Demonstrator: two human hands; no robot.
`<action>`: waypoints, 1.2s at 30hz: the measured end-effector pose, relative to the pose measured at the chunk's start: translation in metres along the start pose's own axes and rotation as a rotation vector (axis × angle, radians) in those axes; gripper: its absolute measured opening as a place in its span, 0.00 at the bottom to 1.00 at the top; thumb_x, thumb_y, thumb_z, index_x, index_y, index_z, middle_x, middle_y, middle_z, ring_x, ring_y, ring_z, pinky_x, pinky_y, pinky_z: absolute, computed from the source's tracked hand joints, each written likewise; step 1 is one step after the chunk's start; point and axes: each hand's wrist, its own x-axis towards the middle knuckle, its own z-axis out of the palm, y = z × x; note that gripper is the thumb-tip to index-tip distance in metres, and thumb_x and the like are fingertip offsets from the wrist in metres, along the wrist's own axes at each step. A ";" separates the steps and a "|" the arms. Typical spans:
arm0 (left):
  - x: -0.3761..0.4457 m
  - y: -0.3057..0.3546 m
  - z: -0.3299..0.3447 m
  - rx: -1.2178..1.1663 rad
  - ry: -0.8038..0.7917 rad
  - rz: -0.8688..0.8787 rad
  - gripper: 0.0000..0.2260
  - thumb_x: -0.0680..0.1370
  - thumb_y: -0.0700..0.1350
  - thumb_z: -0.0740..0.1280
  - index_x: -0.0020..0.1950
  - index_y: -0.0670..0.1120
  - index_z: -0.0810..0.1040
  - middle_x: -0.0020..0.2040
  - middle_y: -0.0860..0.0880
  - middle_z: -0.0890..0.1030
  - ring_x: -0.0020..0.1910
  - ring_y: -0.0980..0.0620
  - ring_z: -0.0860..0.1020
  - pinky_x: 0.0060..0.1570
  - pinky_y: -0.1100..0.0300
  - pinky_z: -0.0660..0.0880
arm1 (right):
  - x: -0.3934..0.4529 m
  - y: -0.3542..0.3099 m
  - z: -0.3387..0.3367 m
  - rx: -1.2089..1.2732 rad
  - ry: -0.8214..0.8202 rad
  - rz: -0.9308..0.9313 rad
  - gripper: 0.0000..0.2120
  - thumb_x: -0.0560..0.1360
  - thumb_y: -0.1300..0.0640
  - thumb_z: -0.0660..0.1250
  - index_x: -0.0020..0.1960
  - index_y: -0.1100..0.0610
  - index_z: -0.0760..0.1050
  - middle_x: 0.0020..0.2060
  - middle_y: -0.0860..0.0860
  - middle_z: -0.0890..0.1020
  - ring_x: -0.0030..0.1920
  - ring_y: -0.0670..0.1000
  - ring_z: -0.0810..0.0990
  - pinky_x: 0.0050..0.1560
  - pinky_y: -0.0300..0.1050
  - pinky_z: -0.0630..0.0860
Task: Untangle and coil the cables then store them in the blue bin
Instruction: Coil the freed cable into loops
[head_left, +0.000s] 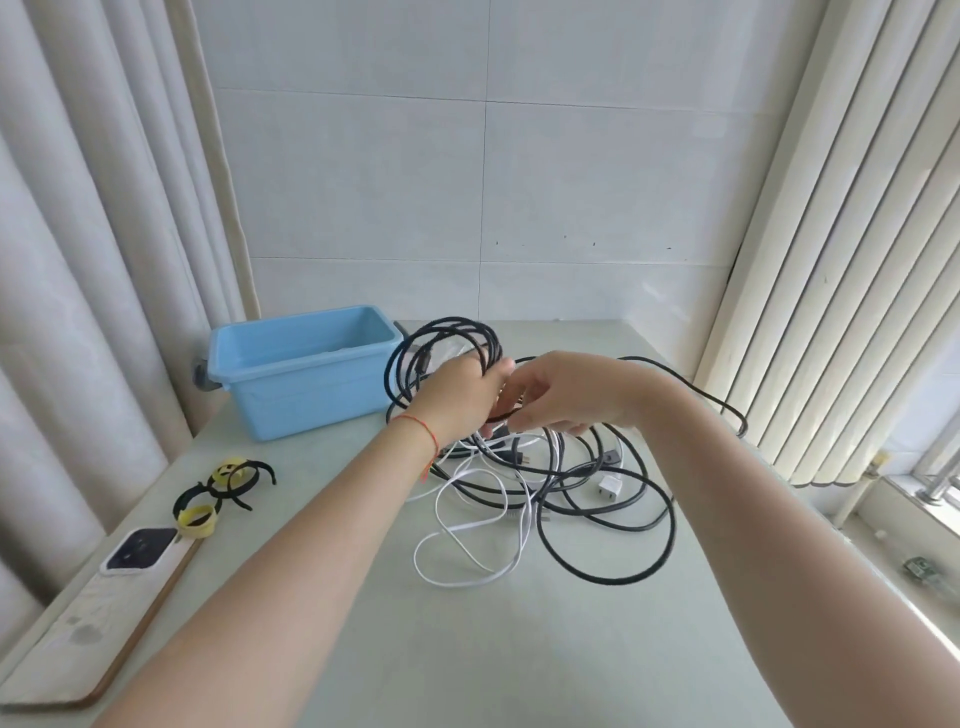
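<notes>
While two hands work, the left hand (457, 387) grips one black coil (441, 358) (several loops). Right hand (566, 392) fingers (524, 415) pinch a black strand. One blue bin (301, 369) sits near the black-and-white tangle (545, 483) on the bench (467, 649).

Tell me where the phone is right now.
The phone lies at the table's near-left edge in the head view, just in front of the yellow and black cable ties.

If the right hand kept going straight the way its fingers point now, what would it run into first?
The right hand points leftward, toward the left hand, which holds the black cable coil. It would likely meet that coil and the left hand's fingers almost at once; the blue bin lies farther along. Depth is unclear.
</notes>
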 end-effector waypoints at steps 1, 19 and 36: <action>-0.001 0.001 0.001 -0.029 -0.057 -0.026 0.17 0.83 0.55 0.57 0.41 0.46 0.73 0.30 0.48 0.79 0.29 0.47 0.79 0.39 0.55 0.77 | -0.002 0.000 -0.004 -0.015 0.018 0.002 0.07 0.73 0.61 0.69 0.50 0.53 0.81 0.27 0.49 0.71 0.27 0.49 0.67 0.28 0.38 0.65; -0.019 0.000 -0.027 -0.890 -0.798 -0.137 0.17 0.72 0.50 0.72 0.29 0.51 0.67 0.21 0.56 0.57 0.20 0.56 0.52 0.23 0.66 0.63 | -0.019 0.003 -0.007 0.481 -0.049 -0.276 0.15 0.77 0.63 0.66 0.62 0.64 0.72 0.45 0.60 0.82 0.47 0.57 0.81 0.56 0.49 0.77; -0.018 -0.002 -0.026 -1.259 -0.703 -0.147 0.21 0.80 0.60 0.56 0.39 0.45 0.73 0.18 0.53 0.55 0.15 0.56 0.56 0.21 0.63 0.64 | 0.001 0.027 0.015 1.074 -0.036 -0.259 0.14 0.82 0.51 0.57 0.43 0.59 0.70 0.26 0.47 0.60 0.26 0.46 0.61 0.35 0.42 0.73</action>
